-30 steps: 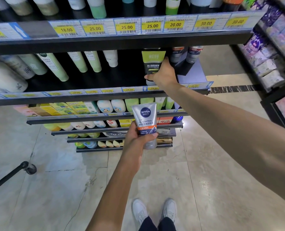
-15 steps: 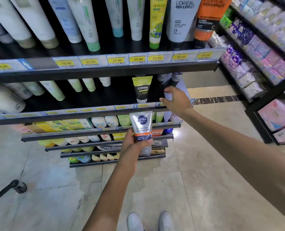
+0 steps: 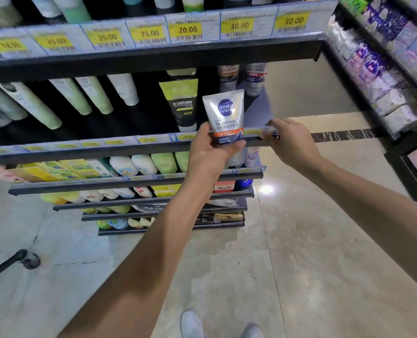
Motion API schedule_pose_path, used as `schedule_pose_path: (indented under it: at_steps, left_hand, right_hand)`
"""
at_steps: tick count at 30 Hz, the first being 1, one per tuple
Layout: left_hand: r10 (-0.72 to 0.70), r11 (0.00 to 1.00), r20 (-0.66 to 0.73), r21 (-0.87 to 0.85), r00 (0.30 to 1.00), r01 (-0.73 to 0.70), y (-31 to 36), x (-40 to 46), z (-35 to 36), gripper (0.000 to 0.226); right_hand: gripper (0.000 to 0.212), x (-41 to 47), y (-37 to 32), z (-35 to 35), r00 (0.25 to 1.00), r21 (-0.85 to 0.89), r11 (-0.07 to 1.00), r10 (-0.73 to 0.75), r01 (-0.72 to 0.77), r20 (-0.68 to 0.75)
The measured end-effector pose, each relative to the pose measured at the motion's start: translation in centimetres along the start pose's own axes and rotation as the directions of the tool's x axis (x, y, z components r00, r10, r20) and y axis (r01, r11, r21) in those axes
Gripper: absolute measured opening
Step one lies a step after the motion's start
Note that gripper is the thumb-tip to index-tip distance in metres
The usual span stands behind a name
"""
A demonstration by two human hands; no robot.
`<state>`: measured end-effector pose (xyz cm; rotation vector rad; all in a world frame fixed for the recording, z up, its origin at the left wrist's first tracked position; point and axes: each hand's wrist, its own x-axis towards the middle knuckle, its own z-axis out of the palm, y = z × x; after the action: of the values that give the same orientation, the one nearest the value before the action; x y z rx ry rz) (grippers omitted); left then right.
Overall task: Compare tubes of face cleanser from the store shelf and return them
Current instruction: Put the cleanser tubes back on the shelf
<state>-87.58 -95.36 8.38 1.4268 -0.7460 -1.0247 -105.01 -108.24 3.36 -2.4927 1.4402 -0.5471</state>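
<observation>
Silver plastic with an orange band, the Nivea Men tube [image 3: 227, 118] stands upright in my left hand [image 3: 207, 152], fingers and thumb curled round its lower end, right at the black front edge of the second shelf [image 3: 80, 152]. My right hand [image 3: 290, 140] touches that edge just beside it, fingers loosely bent and holding nothing. A green-and-black tube [image 3: 181, 103] stands behind, grey tubes [image 3: 241, 76] further back; polished stone floor [image 3: 300, 240] lies open rightward.
</observation>
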Motion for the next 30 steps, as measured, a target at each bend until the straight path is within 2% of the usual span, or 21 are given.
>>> schedule_pose_path:
  at_steps: [4,13,17,22,26,30]
  left_hand:
    - [0.079,0.997,-0.057,0.023,0.995,-0.078,0.7,2.1,1.8,0.046]
    - [0.203,0.958,-0.144,0.236,0.969,-0.165,0.8,7.6,4.1,0.051]
    - [0.212,0.933,-0.194,0.332,0.958,-0.139,0.4,9.5,4.3,0.046]
    - [0.123,0.862,-0.257,0.506,0.958,0.025,1.2,12.3,4.5,0.053]
    - [0.081,0.842,-0.259,0.534,0.963,0.073,1.9,13.9,5.0,0.048]
    - [0.104,0.839,-0.278,0.54,0.955,0.066,1.2,14.7,5.2,0.056]
  right_hand:
    - [0.021,0.1,0.5,0.0,0.999,0.006,0.999,-0.036,0.036,-0.021]
    - [0.025,0.1,0.8,0.7,0.998,-0.005,0.999,-0.036,0.036,-0.057]
    - [0.024,0.2,1.0,0.8,0.997,-0.001,1.0,-0.031,0.031,-0.066]
    - [0.023,0.0,1.1,1.0,0.995,0.007,0.998,-0.055,0.056,-0.077]
    - [0.023,-0.1,1.1,1.2,0.995,-0.001,0.998,-0.063,0.063,-0.079]
    - [0.022,-0.1,1.1,1.1,0.996,-0.001,0.998,-0.067,0.067,-0.063]
